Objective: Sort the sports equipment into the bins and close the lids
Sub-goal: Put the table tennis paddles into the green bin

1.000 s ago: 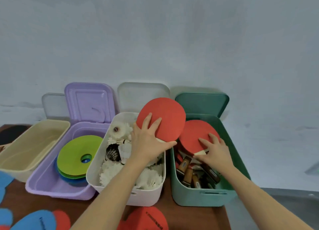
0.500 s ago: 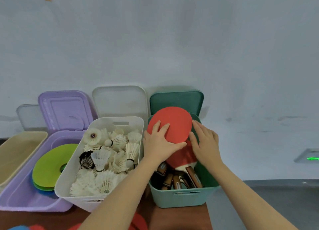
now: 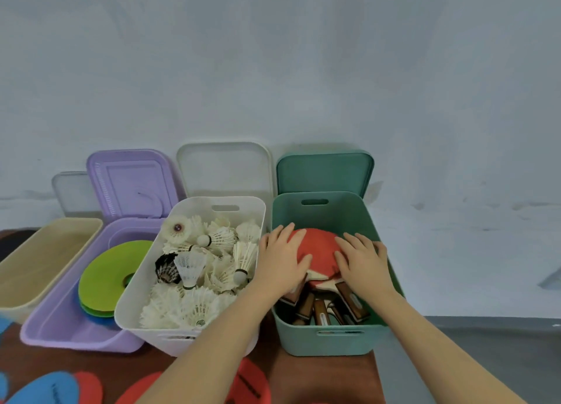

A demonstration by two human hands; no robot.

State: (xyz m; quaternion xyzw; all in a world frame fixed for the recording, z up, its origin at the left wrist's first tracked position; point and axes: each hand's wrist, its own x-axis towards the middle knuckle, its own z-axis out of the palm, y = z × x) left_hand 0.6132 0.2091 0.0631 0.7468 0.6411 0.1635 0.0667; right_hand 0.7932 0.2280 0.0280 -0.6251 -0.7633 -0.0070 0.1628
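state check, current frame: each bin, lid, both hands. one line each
green bin: open, holds paddles
green lid: off, leaning on wall
red paddle: lying in green bin under both hands
white bin: open, full of shuttlecocks
white lid: off, leaning on wall
purple bin: open, holds flat discs
purple lid: raised
beige bin: open
left hand: flat on red paddle
right hand: flat on red paddle

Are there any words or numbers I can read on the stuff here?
None can be read.
Red flat marker: dark printing, too blurred to read.
Blue flat marker: dark printing, too blurred to read.
Paddle handles in the green bin: small label marks, too small to read.
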